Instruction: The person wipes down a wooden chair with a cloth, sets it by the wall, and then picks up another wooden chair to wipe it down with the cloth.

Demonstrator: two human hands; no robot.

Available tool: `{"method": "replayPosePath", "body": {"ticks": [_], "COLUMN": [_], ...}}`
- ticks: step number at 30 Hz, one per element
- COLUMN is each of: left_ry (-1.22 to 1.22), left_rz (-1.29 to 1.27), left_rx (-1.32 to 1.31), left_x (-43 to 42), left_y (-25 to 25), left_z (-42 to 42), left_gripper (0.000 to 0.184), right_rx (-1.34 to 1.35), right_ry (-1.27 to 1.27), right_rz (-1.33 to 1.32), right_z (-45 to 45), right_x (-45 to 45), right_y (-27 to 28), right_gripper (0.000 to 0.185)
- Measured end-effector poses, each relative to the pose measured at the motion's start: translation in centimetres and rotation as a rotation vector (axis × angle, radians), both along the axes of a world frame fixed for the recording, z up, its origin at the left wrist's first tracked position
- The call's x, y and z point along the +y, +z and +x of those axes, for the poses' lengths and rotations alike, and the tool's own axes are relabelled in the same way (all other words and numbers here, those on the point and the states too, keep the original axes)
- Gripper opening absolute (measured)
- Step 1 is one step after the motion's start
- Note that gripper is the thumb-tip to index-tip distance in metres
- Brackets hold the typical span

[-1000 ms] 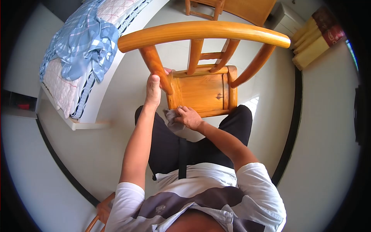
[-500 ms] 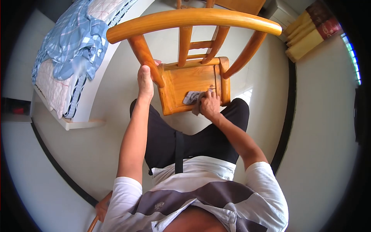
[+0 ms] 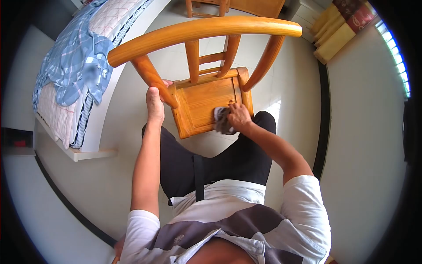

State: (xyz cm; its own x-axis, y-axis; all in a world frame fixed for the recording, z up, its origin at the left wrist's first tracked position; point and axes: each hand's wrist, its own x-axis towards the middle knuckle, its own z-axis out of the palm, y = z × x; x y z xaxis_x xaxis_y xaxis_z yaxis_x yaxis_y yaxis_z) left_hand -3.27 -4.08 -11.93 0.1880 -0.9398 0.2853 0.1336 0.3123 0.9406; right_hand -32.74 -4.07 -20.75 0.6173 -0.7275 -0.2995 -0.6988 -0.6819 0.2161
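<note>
A wooden chair [image 3: 204, 99] stands in front of my knees, its curved top rail nearest the camera. My left hand [image 3: 155, 102] is wrapped round the chair's left back post, low down near the seat; part of its fingers is hidden behind the post. With my right hand [image 3: 238, 117] I hold a grey cloth [image 3: 223, 121] against the front right part of the seat. The cloth is bunched under the fingers and hangs a little over the seat's front edge.
At the left is a bed [image 3: 94, 125] with a blue checked cloth [image 3: 72, 61] on it. A wooden stool [image 3: 207, 8] stands beyond the chair. Yellow and red curtains [image 3: 336, 37] hang at the upper right, beside the wall [image 3: 365, 119].
My right hand and the cloth have moved from the seat's front left corner to its right side. My left hand has kept its hold on the post. The whole view has shifted slightly.
</note>
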Motion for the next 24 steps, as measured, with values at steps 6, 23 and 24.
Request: {"method": "replayPosePath", "body": {"ticks": [6,23,24], "left_ry": [0.019,0.044,0.047], "left_rz": [0.001,-0.038,-0.042], "left_rx": [-0.013,-0.027,-0.029], "left_x": [-0.2,0.0,-0.1], "left_y": [-0.4,-0.9,-0.7], "left_z": [0.1,0.0,0.0], "left_gripper": [0.074,0.075,0.075], "right_rx": [0.211,-1.436,-1.655], "right_ry": [-0.187,-1.123,-1.163], "right_rz": [0.072,1.505,1.433], "right_z": [1.4,10.5,10.0], "right_x": [0.8,7.4,7.0], "right_y": [-0.3,-2.7,-2.2], "right_gripper": [0.026,0.031,0.029]}}
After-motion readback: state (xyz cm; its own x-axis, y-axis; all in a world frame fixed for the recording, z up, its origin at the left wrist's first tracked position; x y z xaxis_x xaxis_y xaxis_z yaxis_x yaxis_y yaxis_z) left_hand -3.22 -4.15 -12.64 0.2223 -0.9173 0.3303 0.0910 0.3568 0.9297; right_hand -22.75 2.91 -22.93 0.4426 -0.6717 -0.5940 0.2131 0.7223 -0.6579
